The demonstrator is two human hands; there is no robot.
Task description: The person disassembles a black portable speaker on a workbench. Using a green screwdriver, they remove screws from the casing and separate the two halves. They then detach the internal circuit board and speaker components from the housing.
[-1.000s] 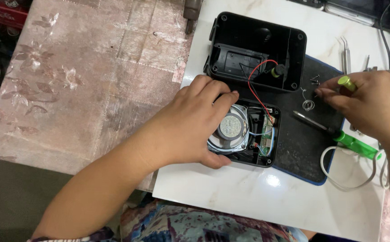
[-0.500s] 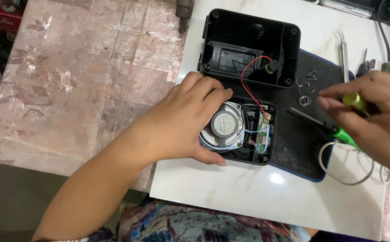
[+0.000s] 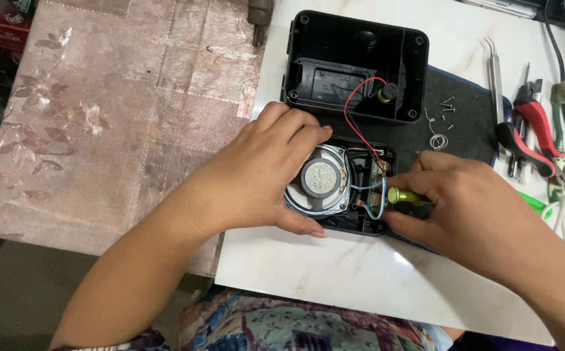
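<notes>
Left hand [image 3: 263, 175]: clamped on speaker half-shell [image 3: 354, 195], mid worktop [image 3: 334, 273].
Right hand [image 3: 471, 208]: gripping green screwdriver [image 3: 407, 196] at the shell's circuit board.
Rear casing [image 3: 357, 65]: open, back edge.

A home repair bench is suggested: a white slab [image 3: 334, 273] is laid over a table covered in a floral plastic cloth [image 3: 100, 123], with a dark work mat [image 3: 464, 110], tweezers [image 3: 493, 71], red-handled pliers [image 3: 532, 133] and loose screws [image 3: 448, 107] spread out.
</notes>
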